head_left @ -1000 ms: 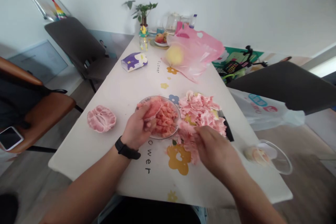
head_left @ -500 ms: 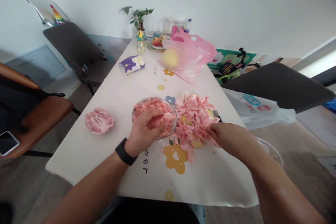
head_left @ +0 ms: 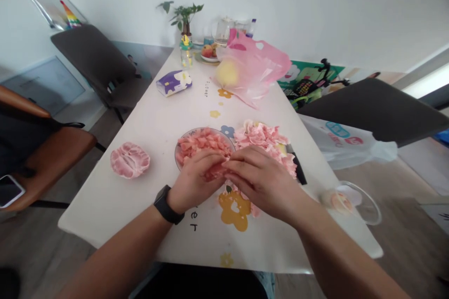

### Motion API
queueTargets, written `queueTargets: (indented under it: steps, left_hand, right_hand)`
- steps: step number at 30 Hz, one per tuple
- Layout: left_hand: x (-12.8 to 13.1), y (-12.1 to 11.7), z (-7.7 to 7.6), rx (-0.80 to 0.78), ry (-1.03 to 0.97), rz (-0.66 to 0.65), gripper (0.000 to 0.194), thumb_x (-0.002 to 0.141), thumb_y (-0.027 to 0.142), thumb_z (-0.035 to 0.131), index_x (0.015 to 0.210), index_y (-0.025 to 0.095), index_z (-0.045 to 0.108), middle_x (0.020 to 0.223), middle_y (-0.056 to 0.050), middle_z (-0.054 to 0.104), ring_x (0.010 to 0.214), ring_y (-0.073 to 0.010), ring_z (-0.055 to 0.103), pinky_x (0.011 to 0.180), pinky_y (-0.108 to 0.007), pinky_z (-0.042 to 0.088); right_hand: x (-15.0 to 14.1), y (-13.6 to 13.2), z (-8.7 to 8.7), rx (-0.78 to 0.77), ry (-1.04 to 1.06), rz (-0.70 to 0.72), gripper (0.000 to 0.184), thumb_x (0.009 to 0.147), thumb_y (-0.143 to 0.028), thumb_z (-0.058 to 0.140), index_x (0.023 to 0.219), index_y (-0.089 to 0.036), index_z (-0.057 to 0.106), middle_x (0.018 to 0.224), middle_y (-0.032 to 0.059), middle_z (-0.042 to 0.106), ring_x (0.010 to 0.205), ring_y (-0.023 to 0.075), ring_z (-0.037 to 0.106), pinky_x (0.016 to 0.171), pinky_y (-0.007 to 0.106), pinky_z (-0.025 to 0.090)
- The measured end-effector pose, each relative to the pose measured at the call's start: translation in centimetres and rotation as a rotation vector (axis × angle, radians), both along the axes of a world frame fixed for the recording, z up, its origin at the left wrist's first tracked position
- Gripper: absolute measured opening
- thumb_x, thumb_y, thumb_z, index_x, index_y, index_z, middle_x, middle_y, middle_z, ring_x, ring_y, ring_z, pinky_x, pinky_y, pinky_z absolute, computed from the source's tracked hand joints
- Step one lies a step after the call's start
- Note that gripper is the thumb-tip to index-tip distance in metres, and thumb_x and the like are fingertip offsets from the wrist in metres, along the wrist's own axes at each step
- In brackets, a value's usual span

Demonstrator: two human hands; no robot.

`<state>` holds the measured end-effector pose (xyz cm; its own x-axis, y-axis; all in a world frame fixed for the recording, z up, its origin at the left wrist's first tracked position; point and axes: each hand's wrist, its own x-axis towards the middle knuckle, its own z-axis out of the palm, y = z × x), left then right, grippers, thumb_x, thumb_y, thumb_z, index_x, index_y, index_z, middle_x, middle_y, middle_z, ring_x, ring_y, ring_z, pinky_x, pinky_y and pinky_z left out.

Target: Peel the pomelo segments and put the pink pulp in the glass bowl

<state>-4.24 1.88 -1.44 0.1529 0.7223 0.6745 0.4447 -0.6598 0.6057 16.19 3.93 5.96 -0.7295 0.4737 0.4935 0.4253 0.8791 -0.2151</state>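
Note:
Just over the near rim of a plate (head_left: 176, 161) of pink pomelo flesh (head_left: 205, 142), my two hands meet. My left hand (head_left: 198, 175), with a black watch on its wrist, is closed around a pink pomelo segment (head_left: 214, 173). The fingers of my right hand (head_left: 257, 177) are bent and pressed together at the segment's right side; what they pinch is hidden. Beyond my right hand lies a heap of peeled pink membrane and yellow rind (head_left: 261, 138). Part of a peeled pomelo (head_left: 130, 160) rests on the table at the left.
A pink plastic bag (head_left: 259, 67) with a yellow fruit inside lies farther back, near a purple tissue pack (head_left: 174, 82). A black flat object (head_left: 299, 168) sticks out from the heap. A white bag (head_left: 340, 142) hangs at the right table edge. Chairs stand on both sides.
My right hand has moved left from the membrane heap to meet my left hand. My left hand has shifted slightly toward me and right, uncovering more flesh on the plate.

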Motion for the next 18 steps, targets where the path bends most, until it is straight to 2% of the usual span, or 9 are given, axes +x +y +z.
queueTargets:
  steps: [2,6,12,18]
  left_hand:
    - [0.0,0.0,-0.1,0.012,0.016,-0.001,0.028,0.089,0.02,0.08,0.115,0.022,0.069,0.113,-0.009,0.079,0.106,-0.023,0.077,0.093,-0.039,0.065]
    - [0.1,-0.1,0.0,0.012,0.046,-0.016,0.025,0.091,0.02,0.076,0.115,0.021,0.07,0.113,-0.01,0.078,0.103,-0.0226,0.077,0.091,-0.038,0.066]
    - [0.2,-0.4,-0.1,-0.1,0.068,-0.054,0.022,0.091,0.021,0.073,0.112,0.021,0.071,0.116,-0.012,0.079,0.104,-0.0245,0.078,0.093,-0.041,0.065]
    - [0.3,-0.4,-0.2,-0.146,0.051,-0.039,0.018,0.091,0.023,0.074,0.11,0.021,0.073,0.115,-0.012,0.08,0.104,-0.0249,0.078,0.094,-0.042,0.065]
  right_hand:
    - [-0.3,0.3,0.2,-0.034,-0.015,0.016,0.016,0.105,-0.019,0.061,0.1,-0.017,0.077,0.098,0.0091,0.075,0.095,0.0234,0.069,0.086,0.04,0.06]
    - [-0.1,0.7,0.6,-0.082,-0.06,0.054,0.019,0.105,-0.015,0.059,0.097,-0.017,0.077,0.093,0.0074,0.074,0.091,0.0212,0.068,0.082,0.036,0.06]
    - [0.0,0.5,1.2,-0.007,-0.273,0.053,0.023,0.103,-0.015,0.057,0.088,-0.017,0.074,0.09,0.0086,0.074,0.089,0.0233,0.067,0.081,0.038,0.058]
    - [0.2,0.4,1.1,-0.031,-0.305,0.03,0.017,0.099,-0.014,0.06,0.085,-0.017,0.07,0.09,0.0074,0.072,0.089,0.0236,0.067,0.079,0.037,0.057]
